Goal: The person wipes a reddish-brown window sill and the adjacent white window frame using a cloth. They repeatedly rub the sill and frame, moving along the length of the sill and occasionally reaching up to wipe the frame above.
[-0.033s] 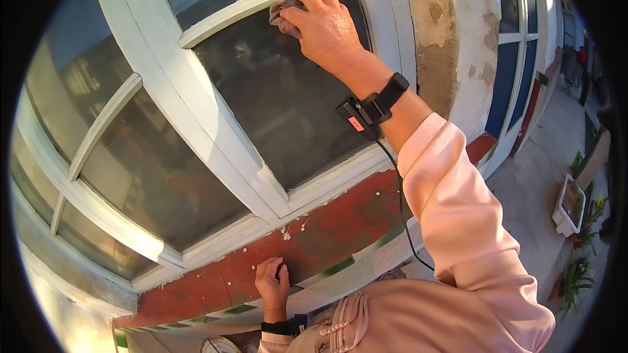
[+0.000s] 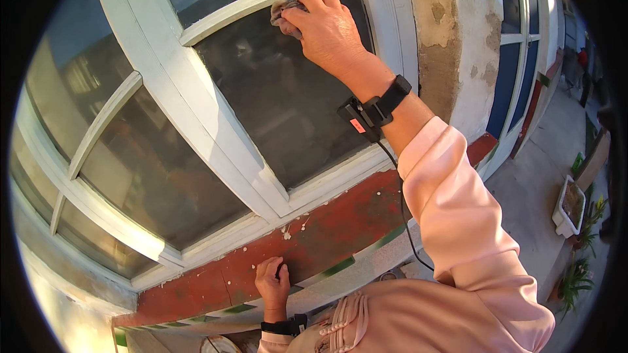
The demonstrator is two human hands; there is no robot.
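Crumpled grey cloth (image 2: 286, 12) clenched in right hand (image 2: 330, 33), pressed against white slanted window bar (image 2: 261, 1).
Left hand (image 2: 271, 284) is braced, fingers curled, on far-lower red sill (image 2: 340, 222), holding nothing.

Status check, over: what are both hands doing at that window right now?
Right hand pressing a grey rag on the glass under the white bar. Left hand braced on the red sill. Nothing in the rag's way.

Single head-worn fisheye view, close to a white-framed window (image 2: 196, 111), angled down along the wall, edges bending
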